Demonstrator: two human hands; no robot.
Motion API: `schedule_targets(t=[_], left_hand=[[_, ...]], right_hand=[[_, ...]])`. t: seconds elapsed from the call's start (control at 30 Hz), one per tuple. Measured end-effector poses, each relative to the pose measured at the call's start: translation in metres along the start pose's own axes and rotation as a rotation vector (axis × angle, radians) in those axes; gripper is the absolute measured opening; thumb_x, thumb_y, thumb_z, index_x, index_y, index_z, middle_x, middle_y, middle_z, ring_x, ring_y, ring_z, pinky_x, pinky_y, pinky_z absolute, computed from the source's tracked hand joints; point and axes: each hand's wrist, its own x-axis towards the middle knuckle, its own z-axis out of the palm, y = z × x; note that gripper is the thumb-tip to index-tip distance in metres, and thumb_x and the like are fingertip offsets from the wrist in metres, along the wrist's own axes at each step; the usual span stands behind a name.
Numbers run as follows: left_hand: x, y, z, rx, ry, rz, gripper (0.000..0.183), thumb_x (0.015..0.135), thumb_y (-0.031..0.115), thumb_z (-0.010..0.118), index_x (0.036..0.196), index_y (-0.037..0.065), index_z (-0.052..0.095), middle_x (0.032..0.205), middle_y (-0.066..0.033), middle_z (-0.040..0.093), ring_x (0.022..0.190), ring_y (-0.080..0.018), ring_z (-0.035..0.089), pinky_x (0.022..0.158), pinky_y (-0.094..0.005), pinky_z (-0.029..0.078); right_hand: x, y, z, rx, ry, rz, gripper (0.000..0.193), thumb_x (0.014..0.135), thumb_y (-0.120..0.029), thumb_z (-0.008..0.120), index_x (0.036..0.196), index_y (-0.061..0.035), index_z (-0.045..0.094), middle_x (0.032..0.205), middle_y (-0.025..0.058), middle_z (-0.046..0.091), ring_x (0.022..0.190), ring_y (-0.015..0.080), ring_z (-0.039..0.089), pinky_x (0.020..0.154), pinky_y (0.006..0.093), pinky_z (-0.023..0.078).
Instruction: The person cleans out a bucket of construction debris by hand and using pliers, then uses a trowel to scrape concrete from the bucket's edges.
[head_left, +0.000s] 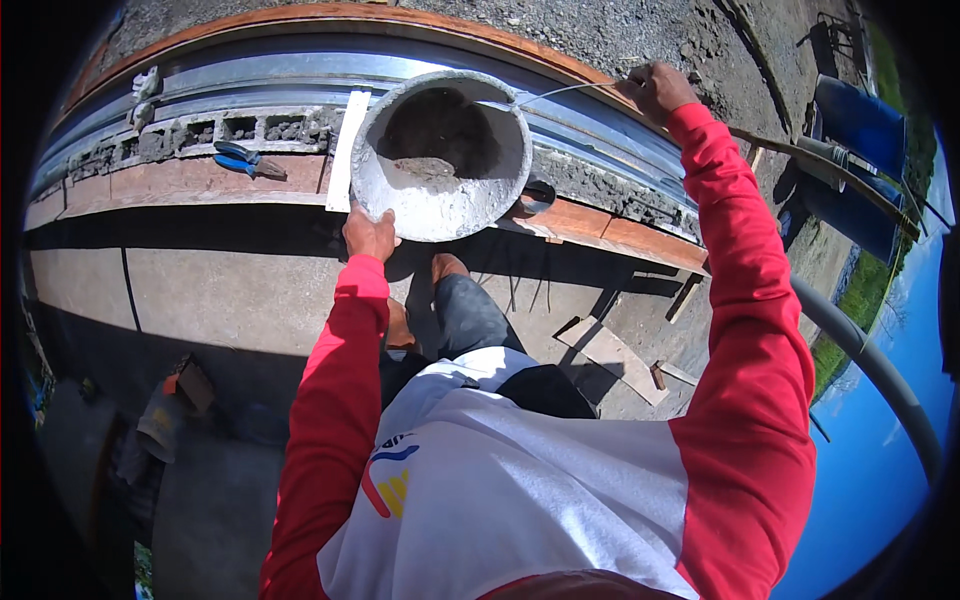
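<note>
- The left hand [371, 235] grasps the lower left rim of a mortar-stained bucket [440, 205], next to the near end of a white strip [347, 150].
- The right hand [655, 92] is clenched on the wire handle [560, 92], drawn out well to the right of the bucket.
- The bucket sits above the line of the low block wall, its mouth facing the camera, with grey mortar [425, 168] inside; whether the wall bears its weight cannot be told.
- On the left the bucket's side has little room: the white strip runs just beside it.
- Beyond the strip, blue-handled pliers [250, 162] lie across hollow blocks [240, 130] and a reddish plank [190, 183], a short gap between them and the strip.
- On the right, a dark rounded object [540, 197], kind unclear, crowds the lower rim.
- Past the far rim run long metal sections [270, 75], bordered by an orange-brown board [480, 28].
- The plank's near edge drops to a shadowed band and concrete floor [230, 300]; the person's legs [475, 318] stand close to that edge.
- Blue drums [860, 125] stand well apart, right of the right hand.
</note>
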Motion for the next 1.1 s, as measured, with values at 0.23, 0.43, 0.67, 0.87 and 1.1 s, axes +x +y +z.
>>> schedule_targets(t=[0.23,0.43,0.67,0.87,1.1], left_hand=[[-0.030,0.020,0.025,-0.359,0.061,-0.089,0.028,0.067,-0.002,0.057,0.092,-0.010,0.046,0.081,-0.0207,0.056,0.061,-0.0246,0.059,0.044,-0.0305,0.052],[-0.042,0.018,-0.023,-0.391,-0.377,-0.101,0.048,0.079,0.032,0.047,0.104,-0.007,0.039,0.092,-0.0205,0.053,0.072,-0.0238,0.057,0.058,-0.0312,0.047],[-0.080,-0.023,-0.079,-0.752,-0.669,-0.328,0.071,0.076,0.056,0.038,0.113,-0.003,0.036,0.106,-0.0166,0.048,0.088,-0.0218,0.050,0.074,-0.0349,0.042],[-0.101,-0.009,-0.059,-0.730,-0.690,-0.348,0.071,0.075,0.056,0.039,0.113,-0.004,0.038,0.105,-0.0154,0.049,0.085,-0.0202,0.050,0.071,-0.0331,0.042],[-0.098,0.025,-0.024,-0.342,-0.664,-0.263,0.065,0.074,0.065,0.025,0.068,0.004,0.047,0.050,0.0039,0.031,0.046,-0.0062,0.036,0.041,-0.0215,0.033]], right_hand=[[-0.069,-0.089,0.029,1.799,-0.517,0.676,0.010,0.078,-0.007,0.038,0.082,-0.0044,0.047,0.052,-0.0004,0.035,0.039,0.0098,0.032,0.033,0.0244,0.025],[-0.071,-0.199,0.061,2.221,-0.046,0.691,0.008,0.081,-0.010,0.035,0.086,-0.0043,0.038,0.053,-0.0005,0.028,0.041,0.0086,0.024,0.036,0.0225,0.024],[-0.074,-0.221,0.063,2.294,-0.009,0.638,0.006,0.082,-0.008,0.034,0.085,-0.0034,0.038,0.050,-0.0025,0.022,0.039,0.0070,0.020,0.035,0.0210,0.019],[-0.069,-0.217,0.075,2.331,0.000,0.602,0.013,0.079,-0.009,0.036,0.089,-0.0014,0.038,0.053,-0.0007,0.029,0.040,0.0082,0.025,0.036,0.0223,0.021],[-0.074,-0.210,0.066,2.257,-0.070,0.635,0.009,0.082,-0.010,0.036,0.086,-0.0030,0.039,0.054,-0.0006,0.030,0.044,0.0090,0.028,0.038,0.0218,0.026]])
